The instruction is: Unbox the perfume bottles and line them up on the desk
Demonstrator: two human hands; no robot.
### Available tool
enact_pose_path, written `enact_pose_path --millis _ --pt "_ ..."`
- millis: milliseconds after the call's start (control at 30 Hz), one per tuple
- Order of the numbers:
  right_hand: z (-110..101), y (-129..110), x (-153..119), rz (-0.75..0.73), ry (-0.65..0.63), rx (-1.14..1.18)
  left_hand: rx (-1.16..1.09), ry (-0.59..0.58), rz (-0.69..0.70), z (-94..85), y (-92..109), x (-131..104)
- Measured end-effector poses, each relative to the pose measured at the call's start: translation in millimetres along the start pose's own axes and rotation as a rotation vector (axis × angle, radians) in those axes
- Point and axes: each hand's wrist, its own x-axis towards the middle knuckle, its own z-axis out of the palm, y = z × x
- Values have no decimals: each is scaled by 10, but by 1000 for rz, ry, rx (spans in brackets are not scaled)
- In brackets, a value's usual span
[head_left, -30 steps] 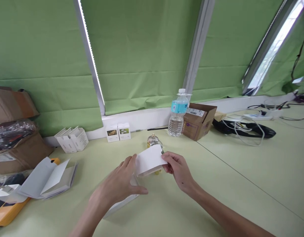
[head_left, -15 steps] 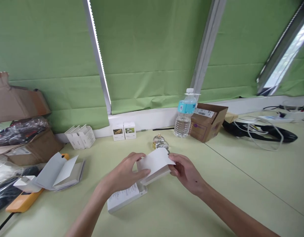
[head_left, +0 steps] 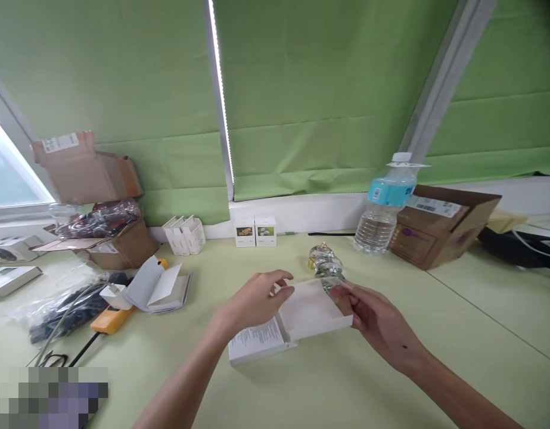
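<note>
My right hand grips a thin whitish cover by its right side. The cover looks partly see-through and has a folded front edge. At its upper left corner is my left hand, thumb and fingers apart; whether the thumb touches the cover I cannot tell. Below lies a flat white box with printed text on top, partly hidden by my left hand and the cover. Just behind the cover stand shiny silver and gold ornaments.
Two small white picture boxes and a white slotted holder stand along the wall. To the right are a water bottle and an open cardboard box. An open booklet, an orange power strip and stacked cartons are on the left.
The view has turned left, so the things appear farther right. The cover has tipped flatter, and my left hand has loosened from its left side while my right hand keeps hold.
</note>
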Motion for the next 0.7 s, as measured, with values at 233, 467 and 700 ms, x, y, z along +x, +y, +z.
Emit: enact_pose_path --millis 233,467,700 --pt "1 92 3 -107 119 -445 -125 242 -42 5 -203 138" --pt "68 159 1 91 -162 -274 -308 421 -19 -9 -291 212" --pt "-20 276 78 128 -70 -106 -329 479 12 64 -306 225"
